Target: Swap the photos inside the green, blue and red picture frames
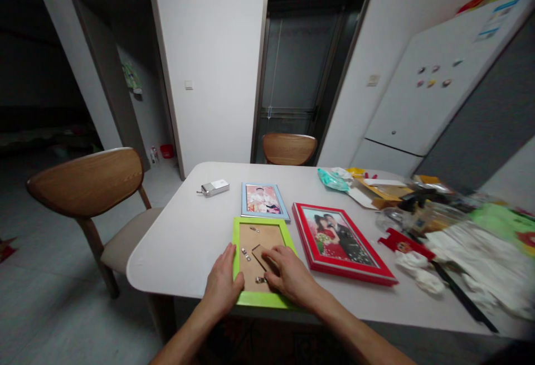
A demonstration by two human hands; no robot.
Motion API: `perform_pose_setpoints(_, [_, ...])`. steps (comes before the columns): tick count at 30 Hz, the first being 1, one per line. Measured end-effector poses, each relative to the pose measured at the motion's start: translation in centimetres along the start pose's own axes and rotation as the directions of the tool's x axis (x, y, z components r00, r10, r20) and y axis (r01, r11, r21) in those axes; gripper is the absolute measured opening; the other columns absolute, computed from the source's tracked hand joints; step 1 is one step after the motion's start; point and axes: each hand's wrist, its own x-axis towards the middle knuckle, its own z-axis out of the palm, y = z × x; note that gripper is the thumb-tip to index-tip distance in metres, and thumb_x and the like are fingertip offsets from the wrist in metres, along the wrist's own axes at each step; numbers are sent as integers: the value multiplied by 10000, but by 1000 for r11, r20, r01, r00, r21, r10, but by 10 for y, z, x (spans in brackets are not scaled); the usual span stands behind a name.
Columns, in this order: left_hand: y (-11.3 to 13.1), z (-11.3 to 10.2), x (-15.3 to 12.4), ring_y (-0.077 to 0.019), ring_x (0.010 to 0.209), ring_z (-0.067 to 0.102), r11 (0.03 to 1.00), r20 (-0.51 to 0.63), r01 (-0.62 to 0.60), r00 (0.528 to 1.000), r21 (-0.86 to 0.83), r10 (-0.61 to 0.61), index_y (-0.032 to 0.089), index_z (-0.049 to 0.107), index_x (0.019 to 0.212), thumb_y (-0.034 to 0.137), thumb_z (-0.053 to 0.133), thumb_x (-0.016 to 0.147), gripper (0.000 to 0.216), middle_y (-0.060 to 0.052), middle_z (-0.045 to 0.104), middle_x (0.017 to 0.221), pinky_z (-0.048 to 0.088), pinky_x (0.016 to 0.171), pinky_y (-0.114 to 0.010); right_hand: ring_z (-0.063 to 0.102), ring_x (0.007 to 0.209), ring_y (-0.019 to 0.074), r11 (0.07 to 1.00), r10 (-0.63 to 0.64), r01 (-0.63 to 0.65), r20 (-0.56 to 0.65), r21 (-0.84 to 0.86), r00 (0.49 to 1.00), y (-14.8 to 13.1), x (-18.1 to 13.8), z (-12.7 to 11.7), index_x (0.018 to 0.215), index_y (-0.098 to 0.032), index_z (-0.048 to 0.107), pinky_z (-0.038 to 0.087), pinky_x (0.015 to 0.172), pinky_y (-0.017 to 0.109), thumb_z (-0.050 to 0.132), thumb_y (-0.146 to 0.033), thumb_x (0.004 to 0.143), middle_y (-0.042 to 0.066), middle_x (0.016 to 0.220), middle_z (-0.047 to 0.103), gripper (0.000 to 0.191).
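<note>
Resting at the left side of the lime-green picture frame, left hand lies unclenched; right hand curls over brown backing board, grip undeterminable.

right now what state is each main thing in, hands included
Green frame: lying flat, back up
Backing board: inside green frame
Blue frame: flat, picture up
Red frame: flat, picture up
Fridge: doors shut
Left chair: standing upright
Left hand: against green frame's left edge
Right hand: curled on backing board
</note>
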Motion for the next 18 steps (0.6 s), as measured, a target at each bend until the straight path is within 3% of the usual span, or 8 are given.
perform_pose_setpoints(10, [14, -9, 4, -236, 1187, 339, 992, 27, 104, 994, -70, -102, 90, 455, 1137, 326, 509, 672, 524, -149, 372, 1291, 246, 995, -348, 474, 835, 187, 1000, -1, 1, -125, 1, 992, -6, 4, -7, 908, -170, 588, 359, 756, 286, 495, -147, 601, 62, 853, 559, 322])
perform_pose_setpoints(14, [21, -16, 11, -218, 1045, 491, 945, -35, 89, 994, -316, -106, 131, 522, 1000, 324, 482, 710, 350, -109, 537, 1129, 371, 897, -335, 469, 858, 190, 998, -47, 54, -152, 43, 987, -27, 6, -13, 893, -181, 588, 370, 767, 296, 525, -152, 616, 65, 879, 555, 285])
perform_pose_setpoints(18, [13, -29, 14, -187, 721, 606, 748, 54, 190, 978, -635, -202, 156, 522, 842, 360, 473, 728, 239, -23, 646, 762, 480, 649, -303, 472, 914, 180, 982, -130, 151, -169, 114, 977, -39, 6, -14, 950, -194, 566, 379, 805, 295, 514, -230, 699, 66, 970, 549, 259])
